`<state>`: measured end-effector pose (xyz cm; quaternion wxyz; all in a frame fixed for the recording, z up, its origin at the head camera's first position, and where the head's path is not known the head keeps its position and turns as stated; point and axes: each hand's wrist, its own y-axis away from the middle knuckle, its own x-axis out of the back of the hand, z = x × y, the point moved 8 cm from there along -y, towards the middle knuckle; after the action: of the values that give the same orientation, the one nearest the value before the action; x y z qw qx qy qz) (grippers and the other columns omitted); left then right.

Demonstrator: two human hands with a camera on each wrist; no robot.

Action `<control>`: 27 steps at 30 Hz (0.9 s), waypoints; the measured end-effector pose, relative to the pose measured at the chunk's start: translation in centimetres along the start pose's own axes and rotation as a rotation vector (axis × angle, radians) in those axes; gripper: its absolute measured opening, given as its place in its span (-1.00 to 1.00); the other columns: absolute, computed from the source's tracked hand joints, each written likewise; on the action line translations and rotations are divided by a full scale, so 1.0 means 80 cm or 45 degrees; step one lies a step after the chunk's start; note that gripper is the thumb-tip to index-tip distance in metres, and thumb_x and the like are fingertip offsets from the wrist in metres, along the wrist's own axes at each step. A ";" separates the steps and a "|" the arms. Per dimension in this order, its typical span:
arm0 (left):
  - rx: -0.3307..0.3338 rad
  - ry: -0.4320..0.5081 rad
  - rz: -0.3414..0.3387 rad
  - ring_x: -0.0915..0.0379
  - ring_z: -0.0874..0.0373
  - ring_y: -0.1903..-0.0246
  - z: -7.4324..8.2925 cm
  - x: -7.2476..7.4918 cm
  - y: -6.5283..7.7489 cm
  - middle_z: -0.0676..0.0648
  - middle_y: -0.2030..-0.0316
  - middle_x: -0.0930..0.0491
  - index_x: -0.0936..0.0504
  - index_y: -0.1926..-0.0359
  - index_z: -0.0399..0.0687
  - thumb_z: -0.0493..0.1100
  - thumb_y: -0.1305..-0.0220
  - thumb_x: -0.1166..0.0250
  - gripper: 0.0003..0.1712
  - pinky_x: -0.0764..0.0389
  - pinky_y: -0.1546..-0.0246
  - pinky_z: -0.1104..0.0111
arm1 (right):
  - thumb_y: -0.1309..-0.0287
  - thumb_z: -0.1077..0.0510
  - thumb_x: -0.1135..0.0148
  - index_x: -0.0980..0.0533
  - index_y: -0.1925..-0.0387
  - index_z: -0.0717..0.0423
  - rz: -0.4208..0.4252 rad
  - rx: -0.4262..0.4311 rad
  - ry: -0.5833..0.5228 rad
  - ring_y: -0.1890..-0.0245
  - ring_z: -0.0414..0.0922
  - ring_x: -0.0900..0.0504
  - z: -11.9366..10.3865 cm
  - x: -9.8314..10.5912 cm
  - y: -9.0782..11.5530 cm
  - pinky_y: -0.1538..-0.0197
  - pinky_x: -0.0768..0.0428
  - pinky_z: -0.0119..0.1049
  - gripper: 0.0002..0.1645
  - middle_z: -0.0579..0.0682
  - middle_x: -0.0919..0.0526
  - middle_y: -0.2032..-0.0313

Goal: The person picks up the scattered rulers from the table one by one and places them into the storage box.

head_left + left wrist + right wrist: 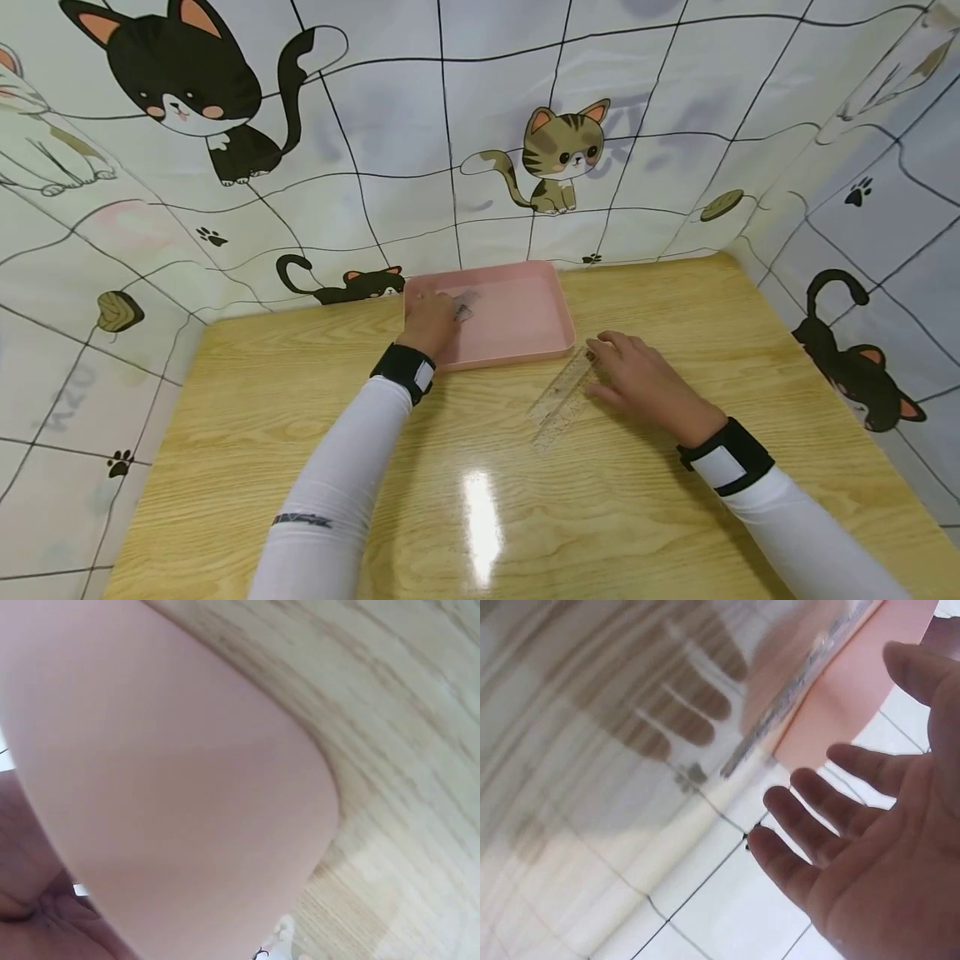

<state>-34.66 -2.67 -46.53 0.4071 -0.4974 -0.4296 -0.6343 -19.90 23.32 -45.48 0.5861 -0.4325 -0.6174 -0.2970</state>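
My left hand (pixel 431 321) reaches into the left side of the pink tray (pixel 517 337), its fingers curled. A small clear plastic piece (pixel 464 305) shows at those fingers, partly hidden by the hand. In the left wrist view the outer wall of the tray (pixel 187 780) covers much of the frame, with part of the left hand (pixel 37 885) behind it. Right of the tray's near corner, a clear ruler (pixel 557 385) lies slantwise, a fainter patterned strip beside it. My right hand (pixel 641 379) is by the ruler's far end; the right wrist view shows its fingers loosely extended and holding nothing.
The wood-grain table (pixel 315 383) has a glossy surface that reflects light and the right hand. The tray stands at its back edge, against a wall sheet (pixel 397 108) printed with cats and grid lines. Similar sheets rise on the left and right sides.
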 end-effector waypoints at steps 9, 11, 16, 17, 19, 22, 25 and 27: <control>-0.012 -0.051 0.043 -0.46 -0.21 -0.14 0.001 0.003 0.006 -0.33 -0.04 -0.64 -0.63 -0.10 -0.42 -0.04 -0.48 -0.27 -0.52 -0.44 -0.24 -0.05 | -0.21 -0.30 -0.40 -0.40 -0.34 0.36 -0.102 -0.063 -0.008 -0.26 0.33 -0.43 -0.009 -0.017 -0.019 -0.18 -0.50 0.27 -0.02 0.38 -0.45 -0.26; -0.030 -0.089 0.079 -0.47 -0.19 -0.12 0.005 0.007 0.010 -0.32 -0.01 -0.65 -0.62 -0.11 -0.41 -0.02 -0.50 -0.25 -0.52 -0.42 -0.26 -0.03 | -0.20 -0.33 -0.39 -0.41 -0.32 0.36 -0.109 -0.075 0.004 -0.24 0.32 -0.43 -0.012 -0.019 -0.023 -0.16 -0.51 0.27 -0.01 0.38 -0.45 -0.24; -0.112 -0.292 0.265 -0.56 -0.13 0.03 0.028 0.026 0.033 -0.27 0.13 -0.67 -0.66 -0.04 -0.35 0.11 -0.48 -0.24 -0.45 -0.55 -0.12 0.03 | -0.17 -0.42 -0.37 -0.43 -0.25 0.42 -0.149 -0.123 0.053 -0.13 0.30 -0.46 -0.016 -0.024 -0.029 -0.09 -0.53 0.25 0.05 0.37 -0.47 -0.13; -0.138 -0.331 0.313 -0.58 -0.12 0.07 0.035 0.030 0.039 -0.25 0.18 -0.67 -0.67 -0.01 -0.34 0.14 -0.47 -0.25 -0.44 -0.59 -0.05 0.04 | -0.15 -0.42 -0.37 -0.44 -0.22 0.43 -0.153 -0.127 0.061 -0.10 0.29 -0.46 -0.017 -0.025 -0.030 -0.06 -0.54 0.24 0.05 0.37 -0.48 -0.09; -0.192 -0.382 0.391 -0.59 -0.10 0.15 0.049 0.038 0.051 -0.23 0.24 -0.66 -0.68 0.02 -0.32 0.18 -0.45 -0.26 -0.42 -0.62 0.06 0.07 | -0.12 -0.43 -0.40 -0.46 -0.17 0.46 -0.151 -0.125 0.077 -0.02 0.27 -0.48 -0.018 -0.025 -0.031 0.03 -0.56 0.20 0.06 0.37 -0.49 -0.01; -0.265 -0.368 0.500 -0.59 -0.12 0.17 0.067 0.050 0.070 -0.24 0.24 -0.65 -0.66 0.03 -0.32 0.17 -0.41 -0.31 -0.43 -0.65 0.12 0.09 | -0.09 -0.43 -0.42 -0.48 -0.11 0.46 -0.159 -0.130 0.077 0.08 0.22 -0.46 -0.019 -0.025 -0.033 0.14 -0.55 0.12 0.04 0.33 -0.49 0.07; -0.338 -0.311 0.578 -0.58 -0.15 0.15 0.082 0.060 0.091 -0.27 0.19 -0.65 -0.64 0.07 -0.34 0.12 -0.39 -0.35 -0.47 -0.65 0.08 0.09 | -0.08 -0.44 -0.43 -0.48 -0.08 0.44 -0.200 -0.154 0.059 0.10 0.17 -0.43 -0.017 -0.026 -0.036 0.17 -0.51 0.05 0.03 0.29 -0.47 0.10; -0.393 -0.265 0.617 -0.56 -0.14 0.16 0.092 0.064 0.106 -0.28 0.19 -0.63 -0.63 0.13 -0.34 0.08 -0.38 -0.37 -0.52 -0.65 0.08 0.12 | -0.06 -0.45 -0.43 -0.48 -0.06 0.42 -0.234 -0.177 0.046 0.12 0.15 -0.41 -0.016 -0.028 -0.038 0.20 -0.48 0.01 0.03 0.27 -0.45 0.12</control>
<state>-25.49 1.32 -39.28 0.4200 -0.7038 -0.2363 -0.5220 -22.15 20.41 -47.04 0.5361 -0.4080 -0.6218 -0.3994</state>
